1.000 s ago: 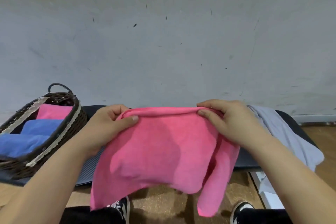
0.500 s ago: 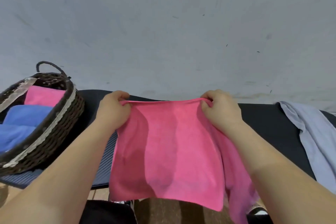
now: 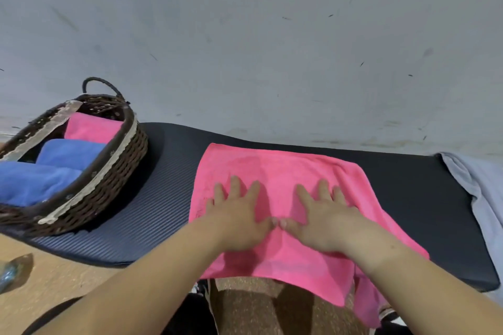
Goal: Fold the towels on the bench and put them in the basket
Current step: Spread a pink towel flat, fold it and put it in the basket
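Two hands lie flat on the pink towel (image 3: 275, 171), fingers straight and spread, palms down, gripping nothing. The left hand (image 3: 236, 215) and right hand (image 3: 324, 217) sit side by side, thumb tips touching between them. Under both palms the towel is spread on the dark bench (image 3: 163, 198); its near edge hangs off the bench edge below the wrists. Well out beyond the left hand stands the wicker basket (image 3: 114, 171) on the bench, holding a folded pink towel (image 3: 92, 128) and blue towels (image 3: 40, 177). Far beyond the right hand a pale grey towel (image 3: 479, 185) drapes over the bench end. Ahead of the fingertips rises a grey wall (image 3: 272, 49).
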### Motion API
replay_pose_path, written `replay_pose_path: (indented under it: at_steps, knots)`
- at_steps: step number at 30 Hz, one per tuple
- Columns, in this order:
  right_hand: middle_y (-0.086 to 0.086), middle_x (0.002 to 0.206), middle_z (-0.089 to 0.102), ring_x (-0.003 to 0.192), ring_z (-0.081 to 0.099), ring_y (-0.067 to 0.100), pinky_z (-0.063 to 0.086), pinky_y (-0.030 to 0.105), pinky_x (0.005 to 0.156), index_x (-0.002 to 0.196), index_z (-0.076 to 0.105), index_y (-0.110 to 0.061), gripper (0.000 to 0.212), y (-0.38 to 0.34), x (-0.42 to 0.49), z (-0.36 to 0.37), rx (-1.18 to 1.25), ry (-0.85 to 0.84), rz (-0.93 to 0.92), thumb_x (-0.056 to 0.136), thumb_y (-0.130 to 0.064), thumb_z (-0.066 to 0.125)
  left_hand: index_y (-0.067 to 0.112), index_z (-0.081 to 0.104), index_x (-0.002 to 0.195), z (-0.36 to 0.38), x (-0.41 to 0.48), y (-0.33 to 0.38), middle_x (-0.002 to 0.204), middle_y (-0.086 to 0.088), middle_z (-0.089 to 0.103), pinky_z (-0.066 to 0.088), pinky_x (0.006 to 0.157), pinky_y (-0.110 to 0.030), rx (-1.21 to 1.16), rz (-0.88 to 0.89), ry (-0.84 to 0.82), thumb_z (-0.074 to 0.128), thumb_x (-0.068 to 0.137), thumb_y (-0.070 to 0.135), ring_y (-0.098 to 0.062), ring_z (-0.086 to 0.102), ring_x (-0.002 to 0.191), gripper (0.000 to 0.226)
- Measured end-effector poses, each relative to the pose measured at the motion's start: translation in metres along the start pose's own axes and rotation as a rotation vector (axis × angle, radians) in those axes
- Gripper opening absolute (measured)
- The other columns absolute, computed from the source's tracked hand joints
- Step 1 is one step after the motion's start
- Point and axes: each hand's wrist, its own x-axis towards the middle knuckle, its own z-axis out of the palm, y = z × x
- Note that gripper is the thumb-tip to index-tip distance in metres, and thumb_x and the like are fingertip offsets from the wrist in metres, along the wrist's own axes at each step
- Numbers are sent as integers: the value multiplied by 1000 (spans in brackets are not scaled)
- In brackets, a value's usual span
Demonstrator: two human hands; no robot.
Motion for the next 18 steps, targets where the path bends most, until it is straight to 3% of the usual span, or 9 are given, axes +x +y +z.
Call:
replay_pose_path:
  at_steps: [4, 9, 11, 15, 18]
  knots:
    - [8, 155, -46, 147, -34, 41, 2, 74, 116, 149, -33, -42, 100, -10, 9, 11, -22, -29, 52, 81, -92, 20, 43, -22, 154, 20, 7, -11, 157, -9, -41, -13, 117, -67, 42, -2, 73, 25, 87, 83, -45, -37, 142, 91]
    - [1, 152, -51, 141, -44, 35, -17, 71, 114, 148, -33, -49, 88, -15, 31, 21, -2, 118, -111, 82, -90, 11, 53, -22, 150, 18, 17, -53, 157, 0, -41, -17, 116, -66, 101, -2, 152, 12, 79, 92, -36, -41, 142, 88]
    - [-4, 156, -45, 143, -42, 30, -18, 67, 116, 150, -28, -51, 84, -12, 35, 22, 12, 186, -223, 86, -86, 14, 56, -22, 149, 15, 18, -68, 159, 1, -38, -17, 117, -64, 96, -11, 185, 13, 79, 92, -34, -39, 144, 86]
    - [-7, 166, -25, 152, -27, 19, -4, 52, 126, 159, -8, -45, 81, 3, 23, 13, 76, 244, -458, 97, -67, 40, 57, -17, 150, 4, 20, -95, 164, 2, -30, -13, 120, -60, 72, -58, 218, 20, 79, 92, -32, -29, 150, 87]
    - [-2, 169, 15, 156, 10, 19, 16, 40, 126, 158, 29, -36, 68, 24, 9, 9, 217, 384, -499, 97, -56, 52, 46, -2, 158, -5, 21, -92, 167, -3, -23, -8, 122, -59, 119, -35, 234, 36, 86, 82, -35, -22, 152, 89]
